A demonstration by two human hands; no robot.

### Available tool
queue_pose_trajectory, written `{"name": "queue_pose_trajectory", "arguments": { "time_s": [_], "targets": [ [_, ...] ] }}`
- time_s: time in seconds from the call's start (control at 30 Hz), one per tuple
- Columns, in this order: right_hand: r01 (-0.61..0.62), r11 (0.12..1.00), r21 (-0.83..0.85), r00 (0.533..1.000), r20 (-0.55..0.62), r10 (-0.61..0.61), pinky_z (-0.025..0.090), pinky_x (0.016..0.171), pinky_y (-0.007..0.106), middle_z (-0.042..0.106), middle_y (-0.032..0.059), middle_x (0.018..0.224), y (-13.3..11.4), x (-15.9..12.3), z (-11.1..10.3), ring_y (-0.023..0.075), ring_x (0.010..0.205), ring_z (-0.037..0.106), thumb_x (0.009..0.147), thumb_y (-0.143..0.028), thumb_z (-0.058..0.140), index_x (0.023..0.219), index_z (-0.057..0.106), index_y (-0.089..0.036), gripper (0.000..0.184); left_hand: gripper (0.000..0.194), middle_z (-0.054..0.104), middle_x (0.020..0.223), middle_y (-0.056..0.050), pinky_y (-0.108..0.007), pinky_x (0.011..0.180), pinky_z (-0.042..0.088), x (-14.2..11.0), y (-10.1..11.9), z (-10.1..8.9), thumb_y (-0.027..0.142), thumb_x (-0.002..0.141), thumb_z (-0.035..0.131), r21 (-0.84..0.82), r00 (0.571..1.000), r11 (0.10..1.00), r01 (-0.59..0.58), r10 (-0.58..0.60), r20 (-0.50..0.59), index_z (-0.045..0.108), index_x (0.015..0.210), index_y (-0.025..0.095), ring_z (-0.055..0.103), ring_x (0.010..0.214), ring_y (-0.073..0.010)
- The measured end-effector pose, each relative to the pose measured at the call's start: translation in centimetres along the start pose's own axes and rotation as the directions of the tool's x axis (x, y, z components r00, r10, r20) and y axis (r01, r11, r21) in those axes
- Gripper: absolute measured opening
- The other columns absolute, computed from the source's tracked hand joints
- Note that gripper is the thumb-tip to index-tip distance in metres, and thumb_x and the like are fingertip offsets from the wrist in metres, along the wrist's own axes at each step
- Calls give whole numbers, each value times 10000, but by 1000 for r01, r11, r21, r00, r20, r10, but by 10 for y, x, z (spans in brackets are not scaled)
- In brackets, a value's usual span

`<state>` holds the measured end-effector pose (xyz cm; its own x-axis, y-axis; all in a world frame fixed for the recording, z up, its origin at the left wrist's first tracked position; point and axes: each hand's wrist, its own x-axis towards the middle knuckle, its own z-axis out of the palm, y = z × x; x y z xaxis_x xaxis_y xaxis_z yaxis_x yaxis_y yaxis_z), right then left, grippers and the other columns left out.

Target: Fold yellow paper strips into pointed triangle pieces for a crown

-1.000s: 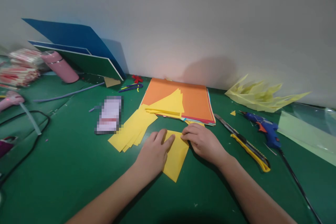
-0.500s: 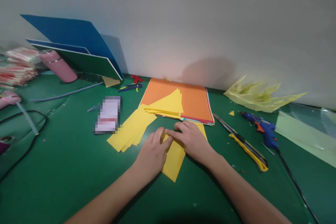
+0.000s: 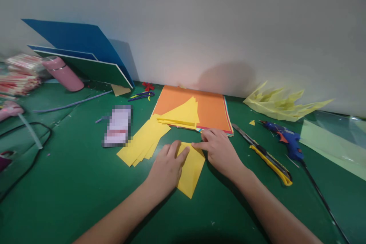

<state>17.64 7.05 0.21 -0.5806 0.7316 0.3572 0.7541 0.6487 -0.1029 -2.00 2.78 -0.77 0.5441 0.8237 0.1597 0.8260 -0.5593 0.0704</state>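
Observation:
A folded sheet of yellow paper (image 3: 191, 175) lies on the table in front of me, one pointed corner towards me. My left hand (image 3: 166, 164) rests on its left side, thumb and fingers apart, pressing it down. My right hand (image 3: 219, 151) is at the top edge of the sheet. Its index finger is stretched out and touches the paper near the left thumb, while the other fingers are bent. Just beyond, yellow paper strips (image 3: 143, 142) lie fanned out. Folded yellow triangles (image 3: 183, 113) sit on a stack of coloured paper with an orange sheet (image 3: 211, 108) on top.
On the right lie a yellow utility knife (image 3: 271, 164), a blue glue gun (image 3: 288, 141) with its cord and a pale yellow folded-paper piece (image 3: 286, 105). A blurred-out phone-like object (image 3: 117, 126), a pink bottle (image 3: 63, 73) and leaning boards (image 3: 82, 68) are on the left.
My right hand slid left along the paper's top edge to the left fingers, then drew back to the right. My left hand has stayed in place on the sheet.

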Motion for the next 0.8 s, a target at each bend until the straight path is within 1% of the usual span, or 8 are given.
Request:
{"name": "queue_pose_trajectory", "arguments": {
  "time_s": [0.13,0.23,0.33,0.4,0.47,0.53,0.67,0.8],
  "targets": [
    [-11,1000,28,998,-62,13,330,640,337,519,59,676,4,-2,1,206,715,433,814,-16,457,762,747,-235,367,476,500,1215,-138,-395,802,471,0,0,-2,63,800,445,13,1000,1000,4,-4,3,501,1259,177,502,916,-248],
    [-60,997,58,990,-121,66,355,652,345,559,72,706,3,-4,4,210,731,467,800,-22,431,685,717,-202,357,478,492,1221,-137,-395,814,467,1,0,-2,65,799,452,9,1000,1000,7,-7,3,498,1259,184,498,940,-252],
    [-105,983,150,980,-153,128,399,689,356,615,88,818,1,-6,8,224,785,523,842,-91,433,869,711,-173,291,472,488,1215,-144,-402,813,468,0,0,-2,55,799,453,-3,1000,1000,4,-4,-5,508,1248,189,492,938,-257],
    [-120,974,195,981,-127,146,421,731,372,631,99,871,-2,-6,9,238,824,546,873,-190,481,972,682,-155,226,476,486,1209,-146,-410,812,469,0,0,-1,47,799,451,-16,1000,1000,-1,1,-11,508,1249,195,491,928,-258],
    [-139,965,224,983,-86,162,427,749,379,636,95,874,-5,-5,10,243,835,554,869,-280,549,941,670,-161,185,490,481,1211,-138,-417,821,468,-1,0,-2,39,798,451,-34,1000,999,-4,3,-22,498,1255,209,489,931,-255],
    [-166,950,265,981,-49,185,427,736,367,636,77,852,-6,-4,10,235,822,558,850,-308,591,872,652,-180,143,500,474,1214,-126,-420,841,466,-1,0,-2,31,795,446,-60,999,998,-4,2,-34,491,1254,222,487,949,-252],
    [-210,910,357,974,-9,228,419,678,318,629,27,763,-10,-1,7,196,751,559,827,-214,587,753,586,-204,75,428,482,1188,-113,-418,840,477,-1,-2,-3,23,801,417,-158,998,987,5,-14,-53,525,1168,215,502,951,-240],
    [-197,887,418,977,15,211,410,643,289,626,0,704,-13,-2,6,167,693,558,827,-164,566,752,589,-211,91,361,498,1180,-122,-424,877,477,-1,-6,1,44,836,366,-250,988,968,20,-57,-141,491,1148,176,526,1023,-241]
  ]
}}
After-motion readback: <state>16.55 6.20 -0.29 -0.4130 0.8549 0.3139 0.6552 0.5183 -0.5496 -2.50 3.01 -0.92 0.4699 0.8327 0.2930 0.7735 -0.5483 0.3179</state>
